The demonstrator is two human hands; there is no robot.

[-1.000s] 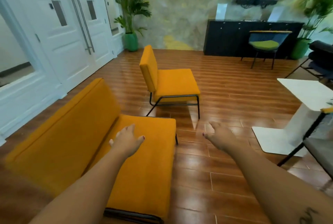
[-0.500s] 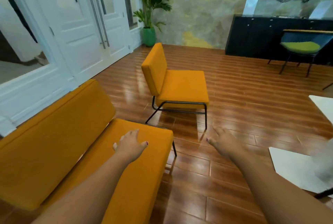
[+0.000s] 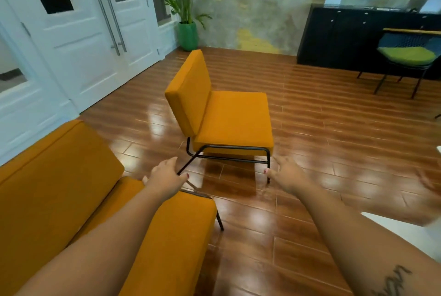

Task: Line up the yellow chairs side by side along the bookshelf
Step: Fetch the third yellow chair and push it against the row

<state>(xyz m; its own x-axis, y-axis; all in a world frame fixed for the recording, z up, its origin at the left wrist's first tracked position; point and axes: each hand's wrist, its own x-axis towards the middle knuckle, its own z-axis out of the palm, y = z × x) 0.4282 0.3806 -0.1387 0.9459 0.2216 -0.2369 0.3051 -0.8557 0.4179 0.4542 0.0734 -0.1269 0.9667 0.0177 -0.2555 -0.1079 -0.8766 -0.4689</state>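
Two yellow chairs on black metal legs stand on the wooden floor. The near yellow chair (image 3: 71,188) fills the lower left, its back toward the white doors. The far yellow chair (image 3: 229,119) stands alone in the middle of the floor, its seat facing right. My left hand (image 3: 165,176) reaches forward over the near chair's front corner, fingers relaxed, holding nothing. My right hand (image 3: 287,175) stretches out over the floor just short of the far chair's front leg, also empty. No bookshelf is in view.
White double doors (image 3: 78,33) run along the left wall. A potted palm (image 3: 188,9) stands in the far corner. A black cabinet (image 3: 353,33) and a blue chair with a green cushion (image 3: 408,57) stand at the right. A white table base (image 3: 417,233) lies lower right.
The view has moved forward and to the left, so the far chair is closer. Both hands have reached further out toward it, past the near chair's seat.
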